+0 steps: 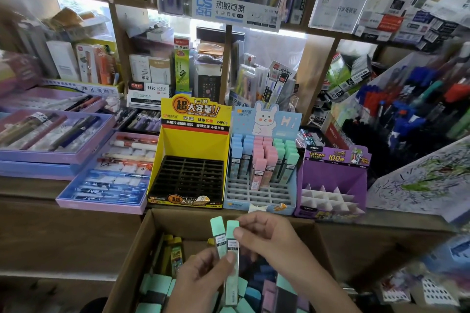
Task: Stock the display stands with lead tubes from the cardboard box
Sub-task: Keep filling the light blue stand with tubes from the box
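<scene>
**Item: two mint-green lead tubes, held upright above the cardboard box, not yet shelved.**

Grip: the left hand pinches both tubes low down, and the right hand pinches the cap end of the right-hand tube. More tubes lie in the box beneath, in mint, blue, pink and yellow. Behind the box is the blue rabbit display stand, with its back rows filled and its front cells vacant. To its left is the yellow display stand, its black grid bare. To the right is the purple display stand, unfilled. Step, as judged: tubes picked and being separated. The next move probably calls for reaching forward and seating each tube upright in a vacant cell on the mint side.
</scene>
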Demonstrator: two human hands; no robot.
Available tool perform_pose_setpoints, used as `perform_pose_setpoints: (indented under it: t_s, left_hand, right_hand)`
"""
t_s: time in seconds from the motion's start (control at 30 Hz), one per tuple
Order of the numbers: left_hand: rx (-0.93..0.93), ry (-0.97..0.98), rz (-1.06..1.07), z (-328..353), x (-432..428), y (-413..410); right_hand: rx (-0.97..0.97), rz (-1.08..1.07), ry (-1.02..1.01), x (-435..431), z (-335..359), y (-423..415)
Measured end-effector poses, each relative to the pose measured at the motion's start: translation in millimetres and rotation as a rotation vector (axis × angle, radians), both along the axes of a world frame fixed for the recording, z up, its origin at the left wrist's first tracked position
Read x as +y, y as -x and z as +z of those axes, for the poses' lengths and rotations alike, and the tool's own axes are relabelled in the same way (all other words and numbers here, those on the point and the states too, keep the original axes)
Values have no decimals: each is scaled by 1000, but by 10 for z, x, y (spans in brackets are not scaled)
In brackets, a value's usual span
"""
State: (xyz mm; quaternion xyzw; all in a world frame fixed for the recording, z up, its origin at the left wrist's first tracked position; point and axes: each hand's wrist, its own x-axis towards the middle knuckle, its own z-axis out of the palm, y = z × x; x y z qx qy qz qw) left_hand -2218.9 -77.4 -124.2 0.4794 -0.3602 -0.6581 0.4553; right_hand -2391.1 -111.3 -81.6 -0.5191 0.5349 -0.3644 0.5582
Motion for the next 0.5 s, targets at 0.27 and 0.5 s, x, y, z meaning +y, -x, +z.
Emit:
perform_pose_setpoints:
  t_s: [0.27, 0.5]
  left_hand:
    - [-81, -1, -25, -56, -18, -4]
    - [-177, -24, -4, -105, -45, -10]
  right_hand:
    - [-8, -82, 99, -92, 124, 134]
    - [234, -245, 412, -314, 504, 593]
